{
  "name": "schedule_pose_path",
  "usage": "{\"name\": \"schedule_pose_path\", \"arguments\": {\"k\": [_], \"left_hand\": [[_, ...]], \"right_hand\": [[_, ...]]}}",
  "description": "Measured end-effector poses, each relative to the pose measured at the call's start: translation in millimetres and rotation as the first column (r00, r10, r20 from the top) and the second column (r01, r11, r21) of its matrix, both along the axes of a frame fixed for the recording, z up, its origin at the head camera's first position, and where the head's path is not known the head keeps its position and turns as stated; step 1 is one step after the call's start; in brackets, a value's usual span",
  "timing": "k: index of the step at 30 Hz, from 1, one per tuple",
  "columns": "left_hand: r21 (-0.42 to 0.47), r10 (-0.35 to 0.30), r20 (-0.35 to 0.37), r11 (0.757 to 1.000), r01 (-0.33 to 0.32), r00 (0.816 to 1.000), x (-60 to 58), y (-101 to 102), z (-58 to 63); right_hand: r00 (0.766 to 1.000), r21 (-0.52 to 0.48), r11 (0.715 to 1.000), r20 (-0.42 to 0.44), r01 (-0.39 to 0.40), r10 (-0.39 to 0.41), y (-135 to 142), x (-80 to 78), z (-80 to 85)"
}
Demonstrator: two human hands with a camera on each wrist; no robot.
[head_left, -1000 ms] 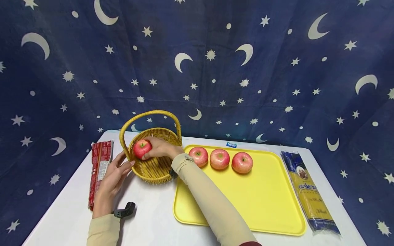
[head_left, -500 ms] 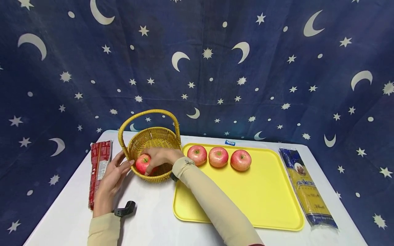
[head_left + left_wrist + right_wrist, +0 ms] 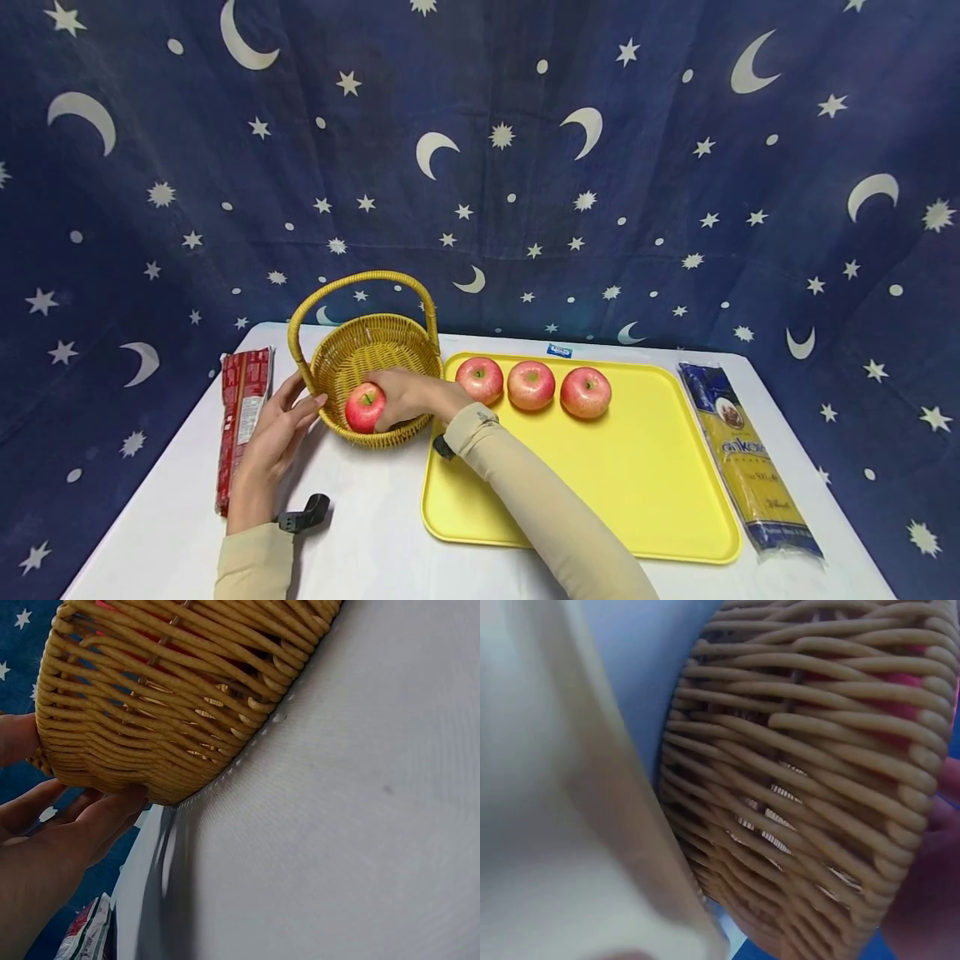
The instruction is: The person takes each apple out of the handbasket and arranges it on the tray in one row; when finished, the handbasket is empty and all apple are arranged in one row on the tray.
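A yellow wicker basket (image 3: 352, 367) with a tall arched handle stands on the left of the white table. My left hand (image 3: 277, 433) holds its left side, thumb at the rim and fingers against the outer weave, as the left wrist view shows of the basket wall (image 3: 165, 712). Inside the basket, near its front, my right hand (image 3: 408, 396) grips a red apple (image 3: 365, 407); some of its fingers are hidden behind the fruit. Through the weave in the right wrist view, red patches of the apple (image 3: 892, 727) show.
Right of the basket lies a yellow tray (image 3: 637, 483) with three apples, the nearest one (image 3: 480, 380) close to the basket. A red packet (image 3: 243, 417) lies at far left, a blue-and-yellow pasta bag (image 3: 750, 458) at far right. A starry curtain (image 3: 510, 167) hangs behind.
My right hand has moved the apple rightward and down inside the basket, from its left side toward the front. The left hand has stayed at the basket's side.
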State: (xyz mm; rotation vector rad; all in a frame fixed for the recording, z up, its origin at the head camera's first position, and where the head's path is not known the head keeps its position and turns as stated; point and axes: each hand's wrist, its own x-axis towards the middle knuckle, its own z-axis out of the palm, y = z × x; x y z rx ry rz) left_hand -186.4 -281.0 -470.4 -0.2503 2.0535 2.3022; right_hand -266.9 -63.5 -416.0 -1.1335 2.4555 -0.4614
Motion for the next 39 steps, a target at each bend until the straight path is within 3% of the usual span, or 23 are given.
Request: {"name": "schedule_pose_path", "arguments": {"k": [7, 16, 27, 35, 39], "left_hand": [[-0.009, -0.002, 0.003, 1.0, 0.002, 1.0, 2.7, -0.8, -3.2], [0.005, -0.001, -0.009, 1.0, 0.001, 1.0, 3.7, -0.7, -5.7], [-0.011, -0.003, 0.003, 1.0, 0.003, 1.0, 3.2, 1.0, -4.2], [-0.016, -0.009, -0.012, 1.0, 0.009, 1.0, 0.3, -0.2, -2.0], [-0.018, -0.008, -0.016, 1.0, 0.007, 1.0, 0.5, -0.6, -1.8]], "right_hand": [[0.997, -0.111, 0.992, -0.028, 0.064, -0.067, 11.0, 5.3, -8.4], [0.989, -0.275, 0.953, -0.036, 0.13, -0.145, 25.3, 11.9, -15.0], [0.977, -0.353, 0.915, -0.006, 0.198, -0.214, 56.5, 16.0, 1.2], [0.965, -0.468, 0.848, 0.046, 0.25, -0.259, 79.7, 20.5, 10.9], [0.957, -0.484, 0.829, 0.077, 0.281, -0.28, 89.2, 21.6, 12.9]]}}
